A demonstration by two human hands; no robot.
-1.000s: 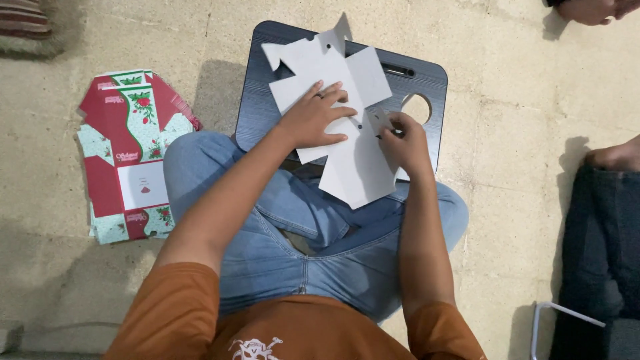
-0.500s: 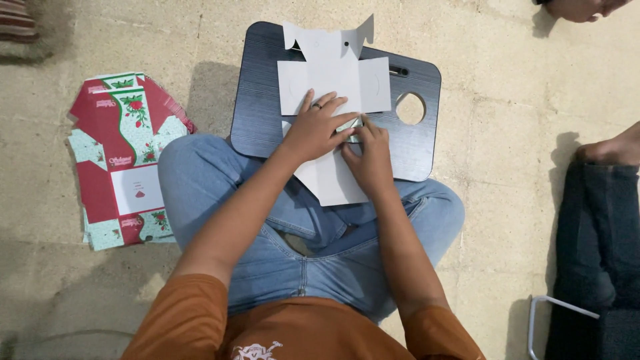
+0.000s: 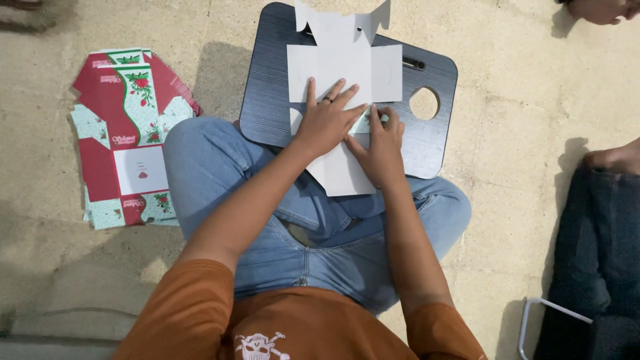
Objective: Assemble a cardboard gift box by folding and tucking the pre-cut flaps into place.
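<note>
As I sit cross-legged on the floor (image 3: 520, 133), the head camera, the only view, looks straight down at a flat white cardboard cutout (image 3: 333, 73) lying on the black lap tray (image 3: 267, 100) across my knees.

Since 1 second ago the cutout has turned: it lay skewed across the tray, and now its long side runs straight away from me, with its notched flaps at the far edge and its near end hanging over my jeans (image 3: 220, 167). My right hand (image 3: 381, 148) has also slid in from the right side of the sheet to meet my left hand (image 3: 327, 120) at the middle. To my mind that means the sheet is squared up and a fold across its middle is being pressed.

My left hand lies flat and palm down, fingers spread wide, pinning the sheet and gripping nothing. My right hand is curled narrow beside it, fingertips pinching a small folded edge where the printed green side shows. Both forearms reach forward over my lap, nearly parallel.

A stack of red and green printed flat boxes (image 3: 127, 133) lies on the floor to my left. Another person's dark trouser leg (image 3: 600, 247) is at the right edge.
</note>
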